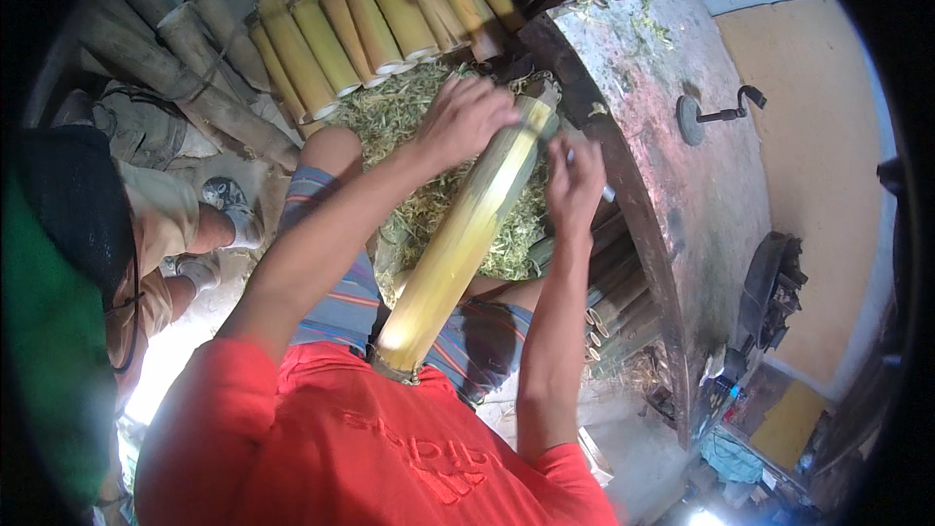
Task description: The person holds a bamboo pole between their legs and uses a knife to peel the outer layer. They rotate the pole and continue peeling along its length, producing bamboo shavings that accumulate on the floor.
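Note:
A peeled yellow bamboo section [443,268] slants from my waist away to the far right, some green skin left near its far end. My left hand [469,119] is closed at the left side of that end. On the other side, lower down, my right hand [575,180] is closed too. Between them a dark, narrow blade-like tool [534,129] lies across the bamboo, blurred, its exact kind unclear. A pale end of something sticks out beside my right hand. My fingers hide most of the tool's ends.
Bamboo shavings [399,141] cover the ground under the work. Several cut bamboo sections [365,19] lie in a row beyond. Unpeeled poles [185,88] are at the far left. A worn slab [672,107] stands close on the right. Another person in green [49,351] is at left.

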Tool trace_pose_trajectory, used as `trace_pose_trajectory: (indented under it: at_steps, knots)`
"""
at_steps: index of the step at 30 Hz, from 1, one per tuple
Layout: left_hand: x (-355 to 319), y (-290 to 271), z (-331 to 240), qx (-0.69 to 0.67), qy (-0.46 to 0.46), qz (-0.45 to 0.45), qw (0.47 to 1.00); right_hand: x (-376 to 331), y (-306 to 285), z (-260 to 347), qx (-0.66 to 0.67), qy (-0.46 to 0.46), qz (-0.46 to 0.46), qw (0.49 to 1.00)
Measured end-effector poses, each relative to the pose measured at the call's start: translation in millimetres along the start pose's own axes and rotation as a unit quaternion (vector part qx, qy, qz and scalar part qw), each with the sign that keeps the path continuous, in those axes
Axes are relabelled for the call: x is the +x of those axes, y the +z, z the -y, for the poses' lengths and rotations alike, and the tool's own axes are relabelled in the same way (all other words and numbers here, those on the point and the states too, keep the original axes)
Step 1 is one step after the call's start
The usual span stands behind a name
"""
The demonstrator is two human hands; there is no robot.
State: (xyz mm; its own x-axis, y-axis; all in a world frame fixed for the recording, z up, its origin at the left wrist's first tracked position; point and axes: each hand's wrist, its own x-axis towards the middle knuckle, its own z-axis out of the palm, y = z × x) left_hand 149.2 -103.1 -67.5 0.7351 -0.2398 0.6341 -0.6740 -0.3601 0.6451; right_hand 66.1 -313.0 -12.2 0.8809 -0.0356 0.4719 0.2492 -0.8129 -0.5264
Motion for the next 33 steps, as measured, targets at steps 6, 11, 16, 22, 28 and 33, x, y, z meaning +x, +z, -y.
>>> trace_pose_trajectory:
  at_steps: [6,11,16,22,28,33]
  knots:
    - [-154,-101,-92,0.03,-0.065,0.108,0.992,-157,-9,93,0.018,0.039,0.059,0.997]
    - [-121,-73,-69,-0.009,-0.074,0.097,0.993,-118,-9,64,-0.004,0.006,0.056,0.998]
    - [15,11,9,0.011,-0.037,0.014,0.999,20,18,-20,-0.003,0.003,-0.043,0.999]
    - [-21,-40,-32,0.037,0.004,0.008,0.999,-26,-2,20,-0.016,-0.052,-0.028,0.998]
    - [-187,-132,-117,0.031,-0.051,0.135,0.989,-208,-13,123,0.046,0.067,0.066,0.994]
    - [-165,-105,-90,0.02,-0.067,0.147,0.987,-175,-4,95,0.035,0.063,0.036,0.997]
